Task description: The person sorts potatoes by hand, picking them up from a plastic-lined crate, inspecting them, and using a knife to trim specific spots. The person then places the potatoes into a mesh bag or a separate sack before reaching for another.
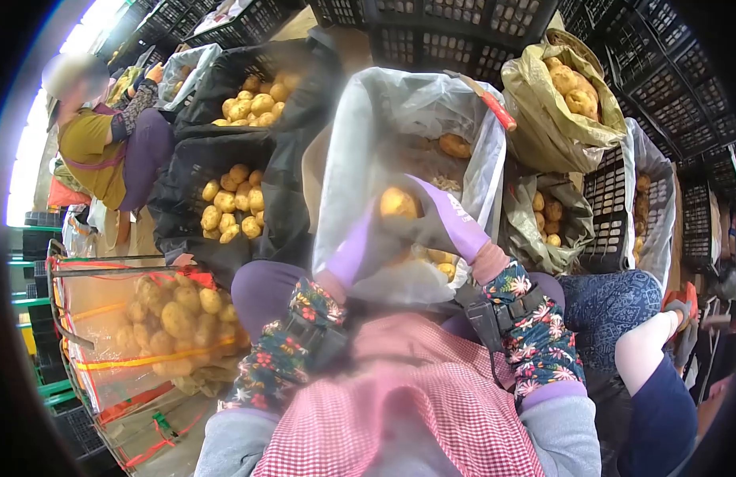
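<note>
My left hand [369, 239] and my right hand [435, 226], in purple gloves with dark palms, are over a crate lined with clear plastic [337, 163]. Between them is a yellow potato [399, 203], held from both sides; the fingertips are blurred. Farther inside the crate lies a brownish potato [455, 145]. Other potatoes [446, 269] show below my right hand. A knife with a red handle [496, 110] rests across the crate's far right corner.
Dark-lined crates of potatoes [234, 203] stand at left, above a mesh bag of potatoes [181, 318]. Sacks [543, 151] and a lined crate [658, 159] are at right. One person [105, 151] sits at upper left; another person's leg [662, 397] is at right.
</note>
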A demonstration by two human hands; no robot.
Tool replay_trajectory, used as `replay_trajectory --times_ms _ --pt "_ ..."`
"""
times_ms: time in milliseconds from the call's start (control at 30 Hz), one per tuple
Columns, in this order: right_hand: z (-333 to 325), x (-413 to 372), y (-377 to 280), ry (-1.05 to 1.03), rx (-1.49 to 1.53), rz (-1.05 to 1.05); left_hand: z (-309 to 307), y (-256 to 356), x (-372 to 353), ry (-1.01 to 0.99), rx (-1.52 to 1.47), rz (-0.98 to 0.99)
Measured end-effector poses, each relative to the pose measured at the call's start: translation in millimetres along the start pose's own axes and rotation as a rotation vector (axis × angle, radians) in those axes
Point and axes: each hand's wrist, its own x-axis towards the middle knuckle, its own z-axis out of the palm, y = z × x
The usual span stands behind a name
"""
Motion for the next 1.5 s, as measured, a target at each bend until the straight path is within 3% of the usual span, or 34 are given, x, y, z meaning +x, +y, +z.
replay_trajectory --times_ms 100,200,300,367,467,500,600,633,733,767,800,867,933,1067,1167,1233,1267,1300,1400,1500 --pt "-2 -3 2 0.125 -0.211 0.068 5 25 0 -0.064 -0.151 0.056" --pt "-14 16 12 0.086 0.341 0.391 10 12 -1 -0.081 -0.442 -0.047" --pt "6 3 6 0.213 -0.201 -0.047 -3 16 -1 -0.114 -0.35 -0.002" --pt "12 0 2 0.174 -0.365 -0.061 -13 7 -4 -0.141 -0.281 0.016" --pt "-2 10 16 0.092 0.027 0.275 -9 5 -10 -0.185 -0.438 -0.029" --pt "-11 14 18 -0.011 0.309 0.465 -8 6 -10 -0.192 -0.535 -0.049" --pt "11 10 18 0.159 0.006 -0.08 -8 0 -5 -0.159 -0.461 -0.028" --pt "15 3 14 0.155 -0.334 -0.102 -10 -6 -1 -0.189 -0.422 0.015" --pt "7 -1 -7 0.053 -0.035 0.244 -12 -15 -4 -0.242 -0.39 0.043" --pt "7 4 13 0.226 0.238 0.255 -8 -2 -7 -0.216 -0.437 0.024" --pt "-5 9 15 0.164 0.258 0.356 -6 5 -10 -0.188 -0.484 0.003" --pt "-5 12 19 0.197 0.118 0.317 -7 4 -10 -0.199 -0.559 -0.015" --pt "-3 13 19 0.187 0.209 0.291 -5 3 -14 -0.164 -0.583 -0.004" --pt "-7 12 19 0.119 0.406 0.335 -16 -16 -19 -0.292 -0.956 -0.167" --pt "3 6 9 0.205 -0.017 -0.094 -15 -13 -23 -0.262 -0.974 -0.148" --pt "11 2 7 0.127 -0.048 -0.114 -13 -24 -22 -0.229 -0.81 -0.091" --pt "13 -1 8 0.092 -0.061 -0.117 -12 -30 -22 -0.246 -0.896 -0.143" --pt "6 -2 4 0.043 0.116 0.111 -11 -34 -21 -0.265 -0.982 -0.196" --pt "-5 7 7 0.162 0.283 0.25 -7 -29 -24 -0.279 -1.077 -0.24" --pt "4 11 27 0.073 0.108 -0.025 -7 -23 -20 -0.262 -1.124 -0.126"
